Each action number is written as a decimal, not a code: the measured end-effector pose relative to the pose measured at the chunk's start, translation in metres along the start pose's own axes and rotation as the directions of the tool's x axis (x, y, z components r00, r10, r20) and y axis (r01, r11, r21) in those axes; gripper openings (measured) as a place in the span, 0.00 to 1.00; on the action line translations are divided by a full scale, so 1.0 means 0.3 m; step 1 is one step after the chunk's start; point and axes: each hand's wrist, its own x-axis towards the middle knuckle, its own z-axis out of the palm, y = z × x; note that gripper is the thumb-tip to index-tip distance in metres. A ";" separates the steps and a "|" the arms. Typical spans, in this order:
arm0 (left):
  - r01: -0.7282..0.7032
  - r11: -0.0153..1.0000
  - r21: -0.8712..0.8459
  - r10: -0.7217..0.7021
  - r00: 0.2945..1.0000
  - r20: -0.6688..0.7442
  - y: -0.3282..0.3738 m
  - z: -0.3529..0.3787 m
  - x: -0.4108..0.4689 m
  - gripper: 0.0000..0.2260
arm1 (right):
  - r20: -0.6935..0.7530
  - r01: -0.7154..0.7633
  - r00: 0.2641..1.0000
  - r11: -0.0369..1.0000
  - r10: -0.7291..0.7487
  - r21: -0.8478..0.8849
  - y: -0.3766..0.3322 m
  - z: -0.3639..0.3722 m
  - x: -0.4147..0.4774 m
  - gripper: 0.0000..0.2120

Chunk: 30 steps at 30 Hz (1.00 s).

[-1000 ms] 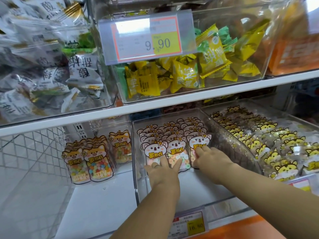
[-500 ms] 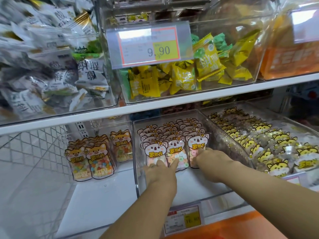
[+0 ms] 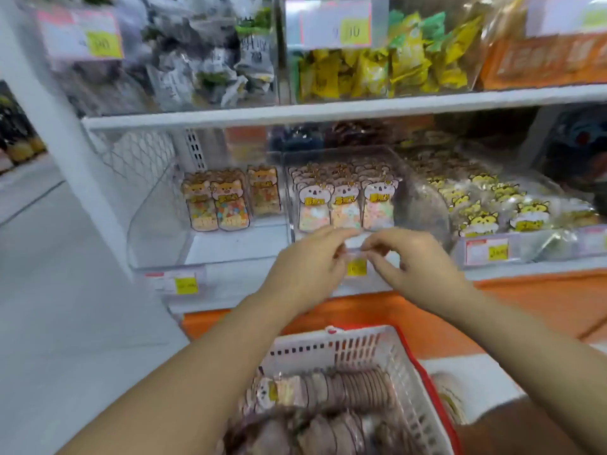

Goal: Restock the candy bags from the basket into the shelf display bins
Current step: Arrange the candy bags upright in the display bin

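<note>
Already koala bags (image 3: 345, 205) stand in the middle bin (image 3: 423, 205), but the basket (image 3: 345, 343) holds many more; left hand (image 3: 305, 267) and right hand (image 3: 414, 261) curl at the bin lip, grip unclear.

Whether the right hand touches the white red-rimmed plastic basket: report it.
Apart. Head view: the right hand is up at the clear bin front wall, with orange shelf base showing between it and the white plastic basket.

Three clear bins are set side by side on the lower shelf (image 3: 262, 284): a left bin (image 3: 154, 231), a middle bin (image 3: 403, 192), a right bin (image 3: 538, 247).
</note>
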 end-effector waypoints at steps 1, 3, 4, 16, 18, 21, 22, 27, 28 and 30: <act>-0.015 0.996 -0.087 0.012 0.999 -0.032 -0.013 0.018 -0.073 0.20 | 0.001 -0.012 1.000 0.998 0.012 0.068 -0.025 0.026 -0.068 0.06; 0.039 0.977 -0.209 -0.053 0.997 -0.061 -0.049 0.086 -0.223 0.17 | 0.073 -0.079 0.995 0.988 0.069 0.134 -0.042 0.108 -0.207 0.06; 0.118 0.960 -0.253 -0.132 0.991 -0.037 -0.067 0.129 -0.293 0.16 | 0.143 -0.136 0.983 0.982 0.118 0.128 -0.030 0.162 -0.273 0.06; 0.556 0.775 0.301 -0.581 0.440 0.684 -0.452 0.639 -0.831 0.26 | 0.894 -0.409 0.295 0.890 0.337 -0.201 0.069 0.642 -0.667 0.15; 0.479 0.807 0.347 -0.521 0.298 0.800 -0.451 0.647 -0.874 0.22 | 0.923 -0.343 0.242 0.917 0.298 -0.206 0.039 0.707 -0.687 0.18; 0.513 0.797 0.318 -0.449 0.153 0.880 -0.456 0.670 -0.941 0.18 | 0.946 -0.324 0.176 0.923 0.272 -0.205 0.000 0.787 -0.708 0.27; 0.541 0.778 0.320 -0.462 0.146 0.875 -0.453 0.670 -0.958 0.21 | 0.951 -0.323 0.155 0.924 0.266 -0.206 -0.008 0.808 -0.712 0.27; 0.454 0.803 0.387 -0.539 0.273 0.797 -0.453 0.690 -1.004 0.16 | 0.947 -0.318 0.151 0.921 0.283 -0.224 0.004 0.873 -0.718 0.23; 0.441 0.805 0.396 -0.539 0.265 0.800 -0.443 0.689 -1.002 0.16 | 0.941 -0.321 0.156 0.917 0.299 -0.238 0.013 0.876 -0.717 0.22; 0.447 0.793 0.414 -0.545 0.217 0.810 -0.442 0.700 -1.003 0.17 | 0.935 -0.334 0.178 0.913 0.305 -0.235 0.028 0.878 -0.720 0.21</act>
